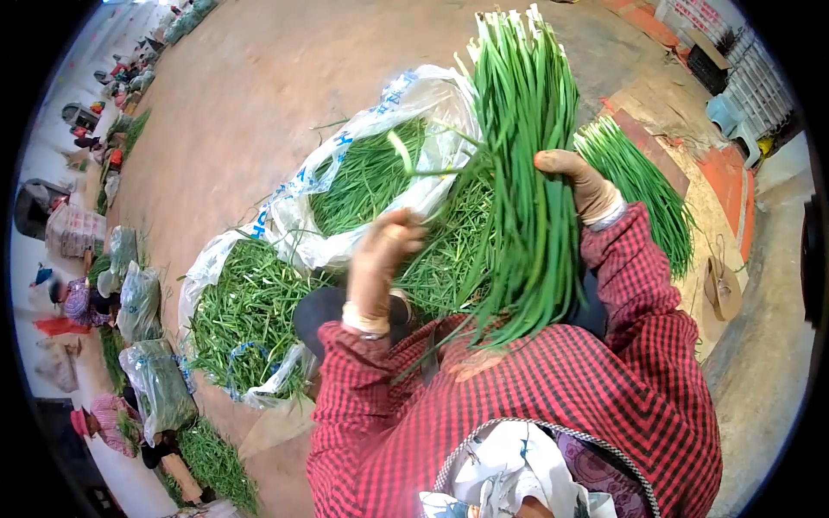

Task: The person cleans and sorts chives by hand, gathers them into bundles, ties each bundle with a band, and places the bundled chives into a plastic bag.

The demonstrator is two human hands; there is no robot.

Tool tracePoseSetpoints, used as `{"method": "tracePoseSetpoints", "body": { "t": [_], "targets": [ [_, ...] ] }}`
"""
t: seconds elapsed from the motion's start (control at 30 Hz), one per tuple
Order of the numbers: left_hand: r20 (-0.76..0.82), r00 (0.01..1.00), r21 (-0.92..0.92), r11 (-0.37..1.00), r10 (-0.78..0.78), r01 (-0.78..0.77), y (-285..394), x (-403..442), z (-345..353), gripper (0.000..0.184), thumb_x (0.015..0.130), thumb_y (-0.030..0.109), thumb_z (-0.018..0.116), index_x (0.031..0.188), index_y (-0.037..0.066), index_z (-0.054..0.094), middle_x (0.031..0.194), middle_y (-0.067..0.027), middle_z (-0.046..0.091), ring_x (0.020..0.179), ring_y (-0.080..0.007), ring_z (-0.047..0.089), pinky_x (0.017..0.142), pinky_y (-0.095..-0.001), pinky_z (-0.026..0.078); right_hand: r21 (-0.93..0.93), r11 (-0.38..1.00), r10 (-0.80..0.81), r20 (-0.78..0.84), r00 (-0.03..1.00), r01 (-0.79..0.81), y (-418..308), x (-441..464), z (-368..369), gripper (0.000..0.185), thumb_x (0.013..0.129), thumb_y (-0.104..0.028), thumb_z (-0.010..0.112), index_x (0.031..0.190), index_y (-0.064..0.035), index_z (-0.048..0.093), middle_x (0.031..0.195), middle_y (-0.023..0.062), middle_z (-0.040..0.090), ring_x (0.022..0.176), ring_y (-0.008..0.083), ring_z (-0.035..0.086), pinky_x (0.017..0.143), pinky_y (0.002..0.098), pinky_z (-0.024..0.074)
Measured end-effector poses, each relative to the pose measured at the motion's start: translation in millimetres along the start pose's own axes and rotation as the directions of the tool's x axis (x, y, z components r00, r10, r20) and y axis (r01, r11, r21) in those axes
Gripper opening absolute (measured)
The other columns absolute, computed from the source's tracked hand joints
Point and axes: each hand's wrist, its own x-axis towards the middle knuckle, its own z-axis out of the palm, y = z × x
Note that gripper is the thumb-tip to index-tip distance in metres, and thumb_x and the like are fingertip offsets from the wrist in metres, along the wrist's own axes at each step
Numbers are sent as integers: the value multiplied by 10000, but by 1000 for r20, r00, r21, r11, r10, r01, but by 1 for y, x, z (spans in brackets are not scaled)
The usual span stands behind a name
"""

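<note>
My right hand (580, 183), in a thin glove with a white cuff, is closed around a large bunch of garlic chives (527, 112). The pale cut ends point up and away, and the long green leaves hang toward my lap. My left hand (384, 259), also gloved, is raised left of the bunch and apart from it. Its fingers look bent but are blurred by motion. A loose pale-ended stalk (401, 154) sticks out sideways between the bunch and an open plastic bag (440, 86) of greens. Another chive bunch (635, 186) lies to the right of my right hand.
Loose green trimmings (250, 298) fill a second bag at my left. A sandal (721, 289) lies at the right, with a small blue stool (732, 119) and crates (760, 91) beyond. Along the left wall sit other people (112, 423) among filled plastic bags (160, 388).
</note>
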Motion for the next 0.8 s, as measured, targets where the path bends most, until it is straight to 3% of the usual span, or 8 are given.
{"method": "tracePoseSetpoints", "body": {
  "t": [0.1, 0.17, 0.27, 0.4, 0.57, 0.63, 0.73, 0.8],
  "targets": [
    [-283, 921, 41, 962, 269, -269, 11, 16, -38, 369, 961, 230, 547, 1259, 13, 555, 1206, -152, 617, 1118, -232, 595, 959, -347, 469, -126, 985, 120, -13, 993, -121, -12, -12, -17, 450, 783, -201, 716, 1174, 1, 626, 1010, 116, 708, 865, 205, 688, 809, 342, 560],
    [-178, 944, 9, 960, 278, -280, 38, 16, -23, 540, 978, 327, 531, 1389, -8, 424, 1360, -211, 508, 1258, -288, 508, 1066, -400, 399, -335, 942, 51, 39, 998, -35, 6, -4, -29, 533, 767, -184, 737, 1250, -14, 586, 1096, 97, 683, 949, 185, 658, 870, 333, 525],
    [198, 970, -90, 988, 144, -128, 29, 26, -1, 768, 961, 503, 488, 1471, -23, 258, 1486, -229, 349, 1376, -328, 359, 1161, -446, 258, -353, 931, 132, 103, 986, -88, 21, -7, 14, 683, 765, -219, 772, 1357, -29, 490, 1218, 90, 616, 1074, 179, 590, 937, 328, 476],
    [279, 960, -450, 884, 8, 124, 18, 37, 11, 676, 890, 418, 659, 1406, 56, 414, 1376, -110, 500, 1245, -269, 495, 1087, -433, 369, -615, 788, 194, 198, 961, -32, 55, 3, 43, 843, 776, -310, 789, 1412, 25, 350, 1296, 130, 550, 1185, 201, 512, 1045, 329, 381],
    [118, 989, -533, 846, 92, -15, 13, 26, 7, 723, 855, 375, 688, 1415, 39, 378, 1339, -155, 519, 1190, -281, 542, 1035, -439, 431, -668, 743, 169, 253, 953, 46, 80, 4, 47, 844, 821, -416, 732, 1400, 51, 333, 1309, 168, 530, 1220, 230, 498, 1050, 341, 377],
    [140, 982, -422, 905, 125, -55, 17, 20, 6, 774, 817, 422, 669, 1405, -1, 396, 1331, -216, 524, 1144, -286, 568, 1002, -421, 456, -709, 698, 150, 279, 948, 98, 85, 6, 48, 836, 838, -450, 708, 1400, 48, 339, 1321, 178, 519, 1229, 237, 494, 1054, 346, 374],
    [115, 989, -449, 893, 89, -28, 20, 12, 8, 766, 777, 332, 670, 1398, -21, 395, 1280, -205, 557, 1087, -275, 599, 976, -408, 476, -693, 667, -177, 210, 962, 274, 75, 3, 61, 745, 882, -473, 655, 1370, 35, 411, 1298, 179, 519, 1223, 257, 498, 1053, 356, 371],
    [114, 992, -484, 875, 58, 5, 17, 10, 9, 730, 762, 299, 666, 1371, -25, 425, 1193, -179, 605, 1062, -278, 612, 958, -408, 486, -713, 571, -346, 240, 907, 407, 77, 14, 64, 512, 903, -333, 662, 1267, 4, 533, 1181, 123, 571, 1141, 213, 530, 1000, 334, 397]
  ]
}}
